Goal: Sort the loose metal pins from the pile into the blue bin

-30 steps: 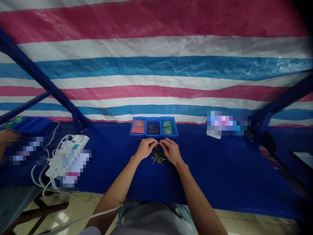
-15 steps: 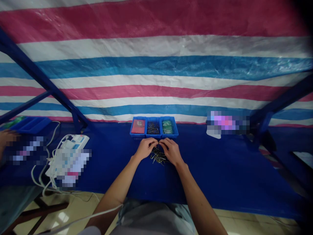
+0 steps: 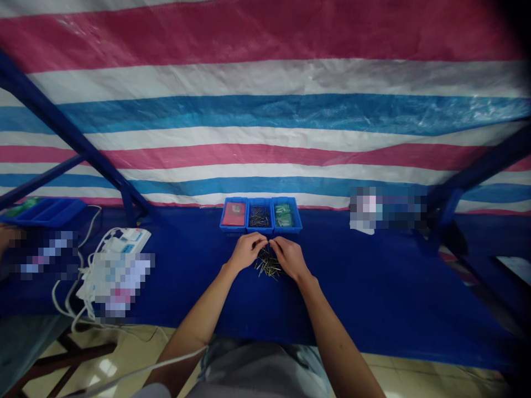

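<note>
Two bare hands meet at the middle of the blue table (image 3: 373,293), left hand (image 3: 248,250) and right hand (image 3: 289,256) nearly tip to tip, just a narrow gap between them; on each, thumb and fingers are drawn in close together, and whether a small piece is pinched there, I cannot tell, the tips are too small and dark; right below those fingers, between the two palms, lies the loose pile of slim metal pieces (image 3: 269,267), brassy and dark, pointing every which way and partly covered by the hands; just beyond the fingertips, three blue bins stand side by side; ahead and to the left of the fingers, the left bin (image 3: 233,229) with something flat and red inside; straight ahead, the middle bin (image 3: 260,230), carrying more slim dark pieces; ahead and to the right, the right bin (image 3: 288,229), showing green and clear contents; well left of the fingers, a white power strip (image 3: 139,240) with its cables; farther left again, another person's hand (image 3: 8,236) near a blue tray (image 3: 68,211); and far beyond the fingers, the striped sheet (image 3: 265,113) rises behind everything
</note>
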Tool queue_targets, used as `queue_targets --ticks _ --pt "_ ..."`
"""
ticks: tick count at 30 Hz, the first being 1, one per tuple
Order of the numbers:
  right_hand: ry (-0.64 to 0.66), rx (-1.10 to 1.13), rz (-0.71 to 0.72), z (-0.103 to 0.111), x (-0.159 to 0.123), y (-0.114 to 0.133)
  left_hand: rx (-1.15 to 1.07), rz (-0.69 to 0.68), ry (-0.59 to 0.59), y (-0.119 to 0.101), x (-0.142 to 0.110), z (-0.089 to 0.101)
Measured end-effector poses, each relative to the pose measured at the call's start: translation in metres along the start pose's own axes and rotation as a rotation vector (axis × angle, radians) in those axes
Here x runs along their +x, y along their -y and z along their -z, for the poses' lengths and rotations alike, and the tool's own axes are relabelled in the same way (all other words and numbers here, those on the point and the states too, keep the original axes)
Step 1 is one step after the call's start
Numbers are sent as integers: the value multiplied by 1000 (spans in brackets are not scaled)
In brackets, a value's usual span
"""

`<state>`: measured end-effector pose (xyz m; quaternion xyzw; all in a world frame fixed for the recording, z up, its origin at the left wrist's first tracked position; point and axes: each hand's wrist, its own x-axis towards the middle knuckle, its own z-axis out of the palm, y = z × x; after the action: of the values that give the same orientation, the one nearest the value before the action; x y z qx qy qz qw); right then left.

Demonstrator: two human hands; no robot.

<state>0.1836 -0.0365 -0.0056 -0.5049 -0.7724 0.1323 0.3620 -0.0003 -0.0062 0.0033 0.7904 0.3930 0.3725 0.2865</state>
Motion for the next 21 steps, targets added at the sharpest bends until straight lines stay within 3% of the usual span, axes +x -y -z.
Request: queue_targets --ticks 12,21 --pt "-58 117 13 2 0 0 15 47 47 -3 0 2" --pt "-24 46 24 2 0 3 8 12 52 -4 1 3"
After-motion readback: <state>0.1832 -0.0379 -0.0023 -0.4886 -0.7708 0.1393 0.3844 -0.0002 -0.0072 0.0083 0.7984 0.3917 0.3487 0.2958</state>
